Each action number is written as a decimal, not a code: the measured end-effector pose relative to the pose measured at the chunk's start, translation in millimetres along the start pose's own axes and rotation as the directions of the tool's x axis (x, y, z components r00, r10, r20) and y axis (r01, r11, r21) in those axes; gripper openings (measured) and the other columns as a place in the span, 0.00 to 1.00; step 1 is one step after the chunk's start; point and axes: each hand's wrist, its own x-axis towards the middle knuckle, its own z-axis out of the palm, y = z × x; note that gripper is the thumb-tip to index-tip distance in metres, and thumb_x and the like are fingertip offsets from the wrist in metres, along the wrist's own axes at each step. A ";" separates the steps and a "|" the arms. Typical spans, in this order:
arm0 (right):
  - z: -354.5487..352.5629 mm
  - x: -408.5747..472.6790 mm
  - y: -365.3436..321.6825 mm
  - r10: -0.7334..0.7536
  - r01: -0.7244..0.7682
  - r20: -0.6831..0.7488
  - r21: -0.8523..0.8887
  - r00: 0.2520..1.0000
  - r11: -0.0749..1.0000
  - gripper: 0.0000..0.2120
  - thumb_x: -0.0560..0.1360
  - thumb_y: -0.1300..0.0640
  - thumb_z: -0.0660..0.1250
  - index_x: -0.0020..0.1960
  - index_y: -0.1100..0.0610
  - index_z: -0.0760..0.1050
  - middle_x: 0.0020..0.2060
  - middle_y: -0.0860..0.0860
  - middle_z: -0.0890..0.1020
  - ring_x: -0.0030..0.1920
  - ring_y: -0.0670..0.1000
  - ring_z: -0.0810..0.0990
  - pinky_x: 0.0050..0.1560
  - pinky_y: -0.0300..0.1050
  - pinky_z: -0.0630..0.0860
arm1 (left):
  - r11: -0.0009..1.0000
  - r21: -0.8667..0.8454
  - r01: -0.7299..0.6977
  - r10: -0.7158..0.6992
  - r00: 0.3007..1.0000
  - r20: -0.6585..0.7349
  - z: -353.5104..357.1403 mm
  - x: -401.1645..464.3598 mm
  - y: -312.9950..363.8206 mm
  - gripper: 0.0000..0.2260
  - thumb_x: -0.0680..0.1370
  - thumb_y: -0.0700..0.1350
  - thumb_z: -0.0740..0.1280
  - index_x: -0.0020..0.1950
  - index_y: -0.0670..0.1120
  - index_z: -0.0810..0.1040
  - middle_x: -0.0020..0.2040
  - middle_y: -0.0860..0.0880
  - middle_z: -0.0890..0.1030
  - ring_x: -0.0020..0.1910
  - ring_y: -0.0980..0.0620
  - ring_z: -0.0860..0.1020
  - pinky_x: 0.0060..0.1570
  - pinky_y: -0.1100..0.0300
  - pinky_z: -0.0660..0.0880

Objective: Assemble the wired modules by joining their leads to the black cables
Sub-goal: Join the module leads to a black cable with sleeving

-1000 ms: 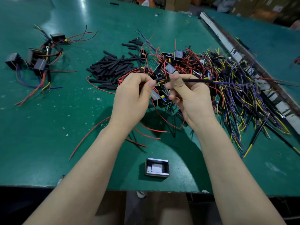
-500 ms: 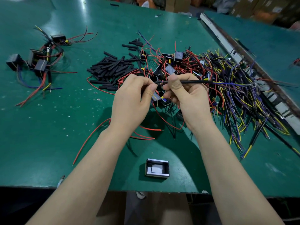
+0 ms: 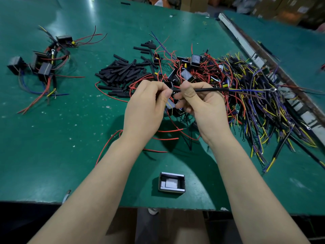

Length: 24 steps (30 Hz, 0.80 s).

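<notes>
Here, largest to smallest:
Bench: the green-topped work table [image 3: 73,138] carries all the stock, sorted into separate heaps, probably so each part is within reach.
Cable heap: the tangled pile of black cables with yellow, blue and purple cores [image 3: 260,110] lies to the right, just beyond the right hand.
Sleeve heap: short black tube pieces [image 3: 121,73] lie ahead of the hands, left of centre.
Finished group: black box-shaped modules with red and blue leads [image 3: 40,66] sit far left, well apart from the raw stock, presumably already done.
Left hand: the left hand [image 3: 146,110] has fingers curled, pinching near the cable's end; what it pinches is hidden.
Right hand: the right hand [image 3: 202,104] pinches the straight black cable [image 3: 211,89] between thumb and forefinger, holding it level above the table, apparently to steady it for joining.
Held module: a small black module [image 3: 171,107] hangs between the two hands, mostly hidden.
Spare: one open black rectangular casing [image 3: 172,182] rests near the table's front edge.
</notes>
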 end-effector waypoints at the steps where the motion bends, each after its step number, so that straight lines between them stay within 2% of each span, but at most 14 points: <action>1: -0.4 0.1 -0.1 0.002 -0.002 0.002 -0.004 1.000 1.000 0.05 0.76 0.51 0.68 0.42 0.51 0.77 0.35 0.51 0.84 0.32 0.48 0.82 0.32 0.35 0.71 | 1.000 0.007 -0.012 0.012 1.000 0.009 -0.3 -0.3 -0.6 0.07 0.80 0.44 0.64 0.51 0.41 0.79 0.47 0.49 0.76 0.46 0.53 0.72 0.46 0.60 0.66; 6: -1.3 0.3 0.0 -0.012 0.012 0.010 -0.033 1.000 0.999 0.05 0.77 0.53 0.68 0.43 0.52 0.76 0.34 0.50 0.84 0.31 0.48 0.81 0.32 0.35 0.71 | 0.999 0.009 -0.048 0.048 0.999 -0.004 -1.3 -1.0 -1.4 0.06 0.79 0.43 0.66 0.50 0.41 0.79 0.47 0.47 0.78 0.45 0.53 0.73 0.46 0.60 0.68; 10: -4.2 2.4 -2.7 -0.002 0.005 -0.037 0.076 0.999 0.997 0.06 0.78 0.53 0.66 0.45 0.55 0.75 0.34 0.49 0.84 0.31 0.46 0.80 0.31 0.34 0.70 | 0.998 -0.068 -0.006 0.003 0.999 -0.050 -2.4 -1.0 3.3 0.09 0.79 0.46 0.65 0.52 0.41 0.77 0.48 0.50 0.77 0.47 0.52 0.75 0.49 0.61 0.70; 14: -6.5 4.5 -4.9 0.027 -0.015 -0.085 0.141 0.996 0.990 0.06 0.79 0.55 0.66 0.44 0.56 0.76 0.32 0.49 0.83 0.29 0.45 0.79 0.29 0.32 0.70 | 0.998 0.053 0.022 -0.020 0.999 -0.036 -5.7 -1.8 0.1 0.10 0.79 0.49 0.63 0.46 0.43 0.79 0.42 0.50 0.78 0.44 0.48 0.76 0.47 0.50 0.72; 17: -5.6 3.5 -5.3 0.031 -0.020 -0.101 0.106 0.994 0.994 0.06 0.79 0.55 0.65 0.44 0.55 0.76 0.32 0.49 0.82 0.29 0.45 0.78 0.29 0.32 0.69 | 0.998 0.063 0.016 -0.016 1.000 -0.003 -7.2 -2.4 -0.8 0.10 0.78 0.49 0.64 0.44 0.45 0.80 0.41 0.51 0.80 0.43 0.47 0.77 0.46 0.48 0.73; 21: -7.0 3.1 -8.4 0.014 -0.012 -0.101 0.017 0.995 1.000 0.09 0.79 0.54 0.64 0.42 0.54 0.75 0.31 0.48 0.82 0.28 0.45 0.77 0.29 0.32 0.69 | 0.997 0.055 -0.062 0.061 0.998 0.027 -7.3 -1.7 -0.8 0.09 0.79 0.45 0.65 0.48 0.41 0.80 0.43 0.47 0.80 0.43 0.46 0.76 0.46 0.54 0.70; 24: -10.7 2.2 -8.5 -0.013 0.009 -0.053 -0.069 0.998 0.998 0.08 0.79 0.55 0.64 0.42 0.55 0.74 0.30 0.47 0.81 0.28 0.44 0.78 0.31 0.31 0.70 | 0.992 0.089 -0.092 0.089 0.995 0.036 -8.6 0.1 -3.8 0.08 0.79 0.44 0.65 0.49 0.40 0.81 0.44 0.44 0.79 0.45 0.44 0.76 0.47 0.53 0.70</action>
